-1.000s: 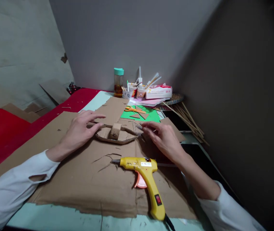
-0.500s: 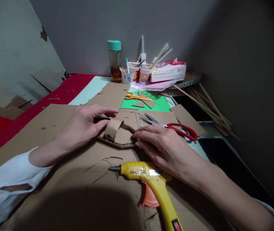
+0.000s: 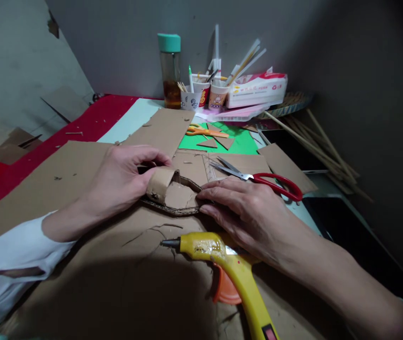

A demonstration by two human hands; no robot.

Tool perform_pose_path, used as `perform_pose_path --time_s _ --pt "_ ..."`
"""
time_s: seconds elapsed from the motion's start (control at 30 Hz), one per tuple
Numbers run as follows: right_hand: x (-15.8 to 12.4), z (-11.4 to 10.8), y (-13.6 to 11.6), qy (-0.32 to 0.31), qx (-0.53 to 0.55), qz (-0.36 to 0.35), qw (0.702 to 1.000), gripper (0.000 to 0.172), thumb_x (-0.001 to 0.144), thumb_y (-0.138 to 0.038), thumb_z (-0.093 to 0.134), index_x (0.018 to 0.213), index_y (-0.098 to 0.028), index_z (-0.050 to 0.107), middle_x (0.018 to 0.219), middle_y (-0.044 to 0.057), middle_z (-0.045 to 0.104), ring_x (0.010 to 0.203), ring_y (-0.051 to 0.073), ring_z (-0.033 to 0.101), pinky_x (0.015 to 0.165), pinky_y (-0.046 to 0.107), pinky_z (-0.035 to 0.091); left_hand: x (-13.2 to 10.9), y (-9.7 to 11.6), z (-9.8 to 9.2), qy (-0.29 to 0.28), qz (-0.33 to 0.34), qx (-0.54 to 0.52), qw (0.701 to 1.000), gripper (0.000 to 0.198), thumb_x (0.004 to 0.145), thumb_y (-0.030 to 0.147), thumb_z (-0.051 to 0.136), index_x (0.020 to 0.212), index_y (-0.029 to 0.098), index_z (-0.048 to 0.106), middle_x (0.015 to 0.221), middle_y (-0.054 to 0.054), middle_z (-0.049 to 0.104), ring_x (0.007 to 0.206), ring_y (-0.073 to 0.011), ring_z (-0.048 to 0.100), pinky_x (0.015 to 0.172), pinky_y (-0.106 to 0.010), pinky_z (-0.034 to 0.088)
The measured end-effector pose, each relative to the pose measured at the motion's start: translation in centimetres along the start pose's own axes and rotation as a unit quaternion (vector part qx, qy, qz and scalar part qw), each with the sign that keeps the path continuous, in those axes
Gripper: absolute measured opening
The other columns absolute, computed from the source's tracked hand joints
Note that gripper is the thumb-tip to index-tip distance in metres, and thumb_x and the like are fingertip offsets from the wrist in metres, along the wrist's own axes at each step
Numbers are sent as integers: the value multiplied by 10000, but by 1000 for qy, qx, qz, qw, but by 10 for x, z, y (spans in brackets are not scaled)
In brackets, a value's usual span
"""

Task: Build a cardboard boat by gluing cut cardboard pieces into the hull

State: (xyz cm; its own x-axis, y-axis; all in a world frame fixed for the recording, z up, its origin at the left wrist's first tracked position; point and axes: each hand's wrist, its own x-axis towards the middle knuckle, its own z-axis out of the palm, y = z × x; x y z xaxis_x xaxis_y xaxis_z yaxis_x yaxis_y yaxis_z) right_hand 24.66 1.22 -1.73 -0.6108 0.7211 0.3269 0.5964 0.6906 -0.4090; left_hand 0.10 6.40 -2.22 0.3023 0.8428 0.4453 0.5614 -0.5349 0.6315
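Observation:
Between my hands lies a small cardboard piece with a low corrugated rim and a curved strip arching over its left part. My left hand grips its left end, thumb against the strip and fingers bent behind it; that end is partly hidden. At the right end, my right hand holds the rim between thumb and fingertips. Just in front of my right hand lies a yellow glue gun with an orange trigger, nozzle pointing left. Red-handled scissors lie behind my right hand, blades partly spread.
Cardboard sheets cover the table. Farther back are orange scissors and cardboard triangles on green paper. A bottle, paper cups and a tissue pack stand by the wall. Wooden sticks lie right.
My left fingers have curled in closer around the strip's back, and the thumb sits nearer to it. My right hand keeps its place on the rim. The whole view has shifted slightly.

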Motion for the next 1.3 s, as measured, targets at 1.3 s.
perform_pose_path --time_s 1.3 --pt "-5 -5 11 198 -99 -2 975 293 973 -153 651 1264 -120 640 1115 124 762 980 261 706 845 384 580 1 -13 -21 34 -26 16 999 259 875 321 650 1084 243 781 1109 -46 806 998 -238 743 864 -342 587"
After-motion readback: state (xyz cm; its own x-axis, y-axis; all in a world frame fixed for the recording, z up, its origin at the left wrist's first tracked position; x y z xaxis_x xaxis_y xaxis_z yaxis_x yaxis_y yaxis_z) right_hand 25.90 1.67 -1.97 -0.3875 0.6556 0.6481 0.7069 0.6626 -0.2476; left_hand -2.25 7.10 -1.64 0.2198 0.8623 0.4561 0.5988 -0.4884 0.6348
